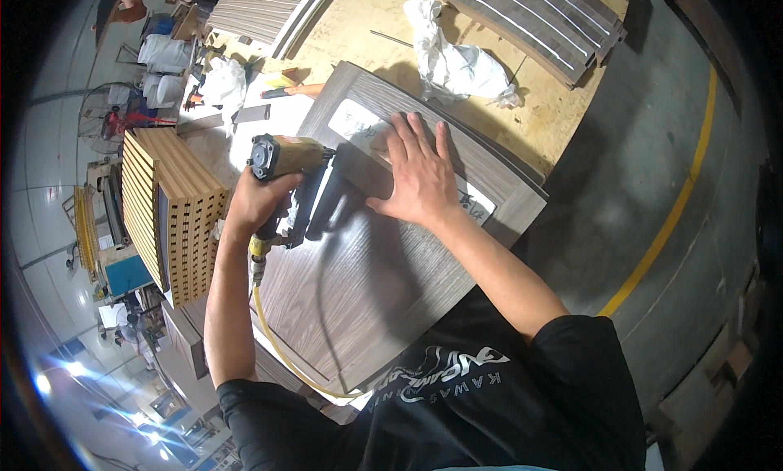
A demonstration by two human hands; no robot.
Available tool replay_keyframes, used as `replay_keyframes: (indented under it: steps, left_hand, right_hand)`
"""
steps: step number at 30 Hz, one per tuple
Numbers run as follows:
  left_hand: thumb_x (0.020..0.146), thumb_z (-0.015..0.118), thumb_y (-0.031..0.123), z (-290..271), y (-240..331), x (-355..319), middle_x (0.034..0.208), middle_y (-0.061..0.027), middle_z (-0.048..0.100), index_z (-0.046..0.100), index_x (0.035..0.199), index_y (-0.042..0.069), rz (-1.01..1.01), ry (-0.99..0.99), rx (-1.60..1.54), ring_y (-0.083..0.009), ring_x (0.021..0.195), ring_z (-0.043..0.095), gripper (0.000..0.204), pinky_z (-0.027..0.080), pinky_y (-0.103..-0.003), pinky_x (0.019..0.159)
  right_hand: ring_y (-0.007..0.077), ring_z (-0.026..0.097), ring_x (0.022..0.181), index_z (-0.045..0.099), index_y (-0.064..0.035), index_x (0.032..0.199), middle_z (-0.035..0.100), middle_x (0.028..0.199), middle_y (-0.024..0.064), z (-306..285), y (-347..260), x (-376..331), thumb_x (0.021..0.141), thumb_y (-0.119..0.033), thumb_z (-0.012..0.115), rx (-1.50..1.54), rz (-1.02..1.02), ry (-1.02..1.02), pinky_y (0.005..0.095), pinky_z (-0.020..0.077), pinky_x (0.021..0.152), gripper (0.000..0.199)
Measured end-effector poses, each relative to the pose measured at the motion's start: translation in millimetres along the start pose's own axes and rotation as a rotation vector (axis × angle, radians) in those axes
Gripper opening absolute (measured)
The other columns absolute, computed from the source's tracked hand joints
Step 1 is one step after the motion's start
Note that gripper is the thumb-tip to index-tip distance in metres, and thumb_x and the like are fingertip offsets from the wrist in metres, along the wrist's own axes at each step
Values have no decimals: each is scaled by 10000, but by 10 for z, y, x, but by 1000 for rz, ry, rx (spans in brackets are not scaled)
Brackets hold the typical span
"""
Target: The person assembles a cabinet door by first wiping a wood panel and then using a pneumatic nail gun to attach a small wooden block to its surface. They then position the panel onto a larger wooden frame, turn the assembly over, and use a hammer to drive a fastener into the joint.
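1. Grips a yellow-and-black nail gun (300, 153) in the left hand (257, 206), with fingers wrapped around the handle; cannot tell about contact between nose and wood.
2. Rests the right hand (422, 177) flat, with fingers spread and released, on a grey wood-grain panel (383, 275), beside white paper (477, 202).
3. Has the panel lying on the workbench (563, 120), close to its right edge, nearest the body.
4. Trails a yellow hose (281, 353) from the gun along the panel's left edge.
5. Shows beyond it a crumpled white bag (457, 67) and, by the workbench's right edge, a slatted brown board (530, 18).
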State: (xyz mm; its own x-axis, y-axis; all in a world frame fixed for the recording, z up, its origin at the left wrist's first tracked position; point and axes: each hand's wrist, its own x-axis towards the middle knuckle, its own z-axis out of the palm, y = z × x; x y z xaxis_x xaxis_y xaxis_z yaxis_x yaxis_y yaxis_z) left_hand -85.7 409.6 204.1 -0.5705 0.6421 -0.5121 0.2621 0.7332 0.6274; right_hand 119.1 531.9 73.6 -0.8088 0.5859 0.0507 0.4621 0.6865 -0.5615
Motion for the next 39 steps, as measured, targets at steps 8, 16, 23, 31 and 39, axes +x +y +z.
replay_keyframes:
  steps: [8, 16, 23, 31, 39]
  left_hand:
    - [825, 735, 197, 10, -22, 0, 626, -29, 598, 648, 951, -21, 38, -7, 56, -106, 508, 573, 266, 455, -256, 456]
    - [828, 748, 211, 239, 203, -616, 696, -21, 622, 656, 1035, -11, 63, 35, 90, -92, 566, 577, 317, 471, -262, 524]
    - [756, 781, 201, 780, 312, -1135, 910, -150, 726, 671, 1101, -3, 175, -102, 232, -235, 844, 712, 416, 549, -341, 761]
    - [772, 791, 232, 1162, 431, -1138, 979, -161, 713, 642, 1150, -21, 192, -208, 385, -220, 873, 696, 479, 552, -321, 775]
    - [728, 805, 189, 1221, 332, -1073, 904, -157, 722, 680, 1063, -35, 255, -190, 275, -226, 821, 709, 421, 550, -341, 767]
  right_hand:
    - [311, 172, 1474, 379, 3, 1419, 276, 1552, 157, -19, -21, -6, 644, -608, 773, -25, 0, 1, 560, 68, 1190, 1063]
    - [345, 93, 1486, 202, 9, 1498, 158, 1581, 214, -295, 162, -278, 544, -723, 768, -14, -40, -129, 644, 34, 1155, 1329]
    - [371, 45, 1483, 181, -8, 1509, 108, 1588, 206, -512, 483, -1115, 594, -681, 773, -26, 49, -49, 651, 31, 1147, 1280]
    - [400, 114, 1469, 264, -55, 1496, 192, 1577, 186, -506, 543, -1191, 541, -645, 808, 20, 77, 10, 636, 77, 1145, 1247]
    - [398, 143, 1463, 287, -55, 1481, 230, 1563, 184, -520, 593, -1246, 622, -542, 819, 82, 15, 95, 612, 104, 1154, 1122]
